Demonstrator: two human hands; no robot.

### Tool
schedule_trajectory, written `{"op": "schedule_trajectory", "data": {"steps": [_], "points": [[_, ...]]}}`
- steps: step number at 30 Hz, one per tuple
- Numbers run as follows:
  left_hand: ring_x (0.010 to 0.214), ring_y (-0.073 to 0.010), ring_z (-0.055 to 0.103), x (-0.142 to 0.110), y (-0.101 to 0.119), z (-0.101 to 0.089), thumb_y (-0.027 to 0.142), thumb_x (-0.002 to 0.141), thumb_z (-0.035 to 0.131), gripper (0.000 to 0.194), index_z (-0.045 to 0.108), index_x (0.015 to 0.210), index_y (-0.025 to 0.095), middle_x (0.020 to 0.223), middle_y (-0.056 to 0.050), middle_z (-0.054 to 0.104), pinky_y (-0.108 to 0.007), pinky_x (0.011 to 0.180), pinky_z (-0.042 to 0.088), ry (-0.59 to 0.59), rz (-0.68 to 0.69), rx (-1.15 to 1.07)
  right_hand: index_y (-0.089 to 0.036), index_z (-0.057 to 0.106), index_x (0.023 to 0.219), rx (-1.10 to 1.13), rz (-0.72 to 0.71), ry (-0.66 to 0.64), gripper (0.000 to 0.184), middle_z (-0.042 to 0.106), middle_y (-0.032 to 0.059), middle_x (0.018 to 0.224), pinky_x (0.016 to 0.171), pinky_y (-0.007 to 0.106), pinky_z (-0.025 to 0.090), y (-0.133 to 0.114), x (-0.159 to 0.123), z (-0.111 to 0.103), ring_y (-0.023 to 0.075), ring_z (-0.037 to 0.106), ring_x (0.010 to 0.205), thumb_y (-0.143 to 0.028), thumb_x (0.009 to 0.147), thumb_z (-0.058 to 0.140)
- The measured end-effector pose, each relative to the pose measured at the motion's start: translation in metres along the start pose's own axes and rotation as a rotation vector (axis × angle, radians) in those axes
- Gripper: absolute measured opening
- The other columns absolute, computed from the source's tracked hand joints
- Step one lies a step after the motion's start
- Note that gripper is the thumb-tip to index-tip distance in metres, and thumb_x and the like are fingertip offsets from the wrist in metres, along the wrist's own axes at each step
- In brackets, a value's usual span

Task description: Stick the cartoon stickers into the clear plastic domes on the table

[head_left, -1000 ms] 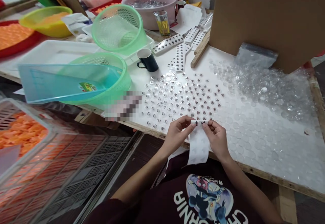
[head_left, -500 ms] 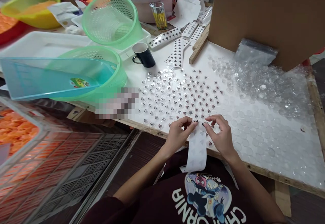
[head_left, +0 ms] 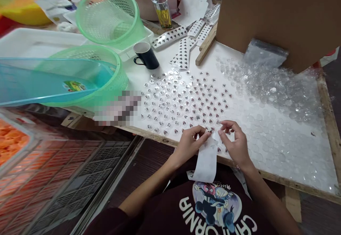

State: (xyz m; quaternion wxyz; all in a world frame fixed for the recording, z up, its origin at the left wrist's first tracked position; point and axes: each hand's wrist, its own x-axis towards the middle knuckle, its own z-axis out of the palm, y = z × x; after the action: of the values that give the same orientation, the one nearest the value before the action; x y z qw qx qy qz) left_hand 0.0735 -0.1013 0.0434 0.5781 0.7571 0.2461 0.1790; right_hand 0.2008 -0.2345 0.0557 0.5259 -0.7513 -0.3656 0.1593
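Note:
My left hand [head_left: 192, 142] pinches the top end of a white sticker strip [head_left: 205, 162], whose pale back faces me as it hangs over the table's front edge. Close by on the right, my right hand [head_left: 234, 144] has its thumb and index finger curled near each other. A tiny dark-printed sticker [head_left: 219, 122] shows at the index fingertip; the exact grip is hard to see. Beyond both hands, many clear round discs with small dark prints [head_left: 183, 103] lie spread on the white tabletop. Plain clear discs [head_left: 269, 135] cover the right side.
A dark mug [head_left: 146, 55], printed sticker sheets [head_left: 183, 53] and a glass [head_left: 162, 14] stand or lie farther back. Green baskets [head_left: 134, 21] and a blue scoop [head_left: 39, 82] are at left. Clear discs pile up before a cardboard panel [head_left: 277, 11]. A crate [head_left: 66, 171] sits lower left.
My right hand has moved slightly right, away from my left hand, with a small dark mark now at its index fingertip. The strip stays in my left hand. The view has shifted a little.

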Motion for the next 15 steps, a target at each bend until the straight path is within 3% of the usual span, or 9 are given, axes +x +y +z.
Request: {"op": "schedule_trajectory", "data": {"steps": [2, 5, 12, 15], "points": [[0.063, -0.0121, 0.045, -0.0001, -0.0013, 0.0024, 0.034, 0.091, 0.059, 0.030, 0.056, 0.068, 0.016, 0.064, 0.002, 0.052, -0.023, 0.060, 0.035, -0.043, 0.026, 0.003, -0.027, 0.058, 0.119, 0.020, 0.036, -0.080, 0.032, 0.067, 0.0022, 0.097, 0.089, 0.039, 0.043, 0.0018, -0.0011, 0.0033, 0.0203, 0.060, 0.090, -0.028, 0.088, 0.064], [0.063, -0.0120, 0.046, 0.0001, -0.0054, 0.0040, 0.033, 0.092, 0.058, 0.030, 0.057, 0.068, 0.016, 0.064, 0.002, 0.053, -0.023, 0.059, 0.035, -0.077, 0.038, 0.005, -0.027, 0.053, 0.119, 0.092, 0.052, -0.119, 0.035, 0.067, 0.0003, 0.091, 0.093, 0.040, 0.043, 0.0050, -0.0009, 0.0065, 0.0198, 0.063, 0.089, -0.023, 0.086, 0.065], [0.065, -0.0121, 0.047, 0.0007, -0.0086, 0.0029, 0.034, 0.093, 0.059, 0.028, 0.056, 0.071, 0.016, 0.067, 0.002, 0.053, -0.022, 0.059, 0.036, -0.106, 0.034, -0.017, -0.026, 0.049, 0.117, 0.192, 0.028, -0.070, 0.035, 0.065, -0.0017, 0.085, 0.087, 0.037, 0.048, 0.0052, 0.0002, 0.0095, 0.0181, 0.063, 0.084, -0.021, 0.087, 0.065], [0.066, -0.0121, 0.048, 0.0004, -0.0093, 0.0018, 0.032, 0.093, 0.057, 0.026, 0.055, 0.072, 0.017, 0.068, 0.002, 0.054, -0.022, 0.060, 0.037, -0.133, 0.024, -0.027, -0.026, 0.049, 0.114, 0.206, 0.011, 0.020, 0.032, 0.063, -0.0012, 0.085, 0.085, 0.036, 0.050, 0.0050, 0.0064, 0.0067, 0.0178, 0.063, 0.084, -0.023, 0.087, 0.066]]}}
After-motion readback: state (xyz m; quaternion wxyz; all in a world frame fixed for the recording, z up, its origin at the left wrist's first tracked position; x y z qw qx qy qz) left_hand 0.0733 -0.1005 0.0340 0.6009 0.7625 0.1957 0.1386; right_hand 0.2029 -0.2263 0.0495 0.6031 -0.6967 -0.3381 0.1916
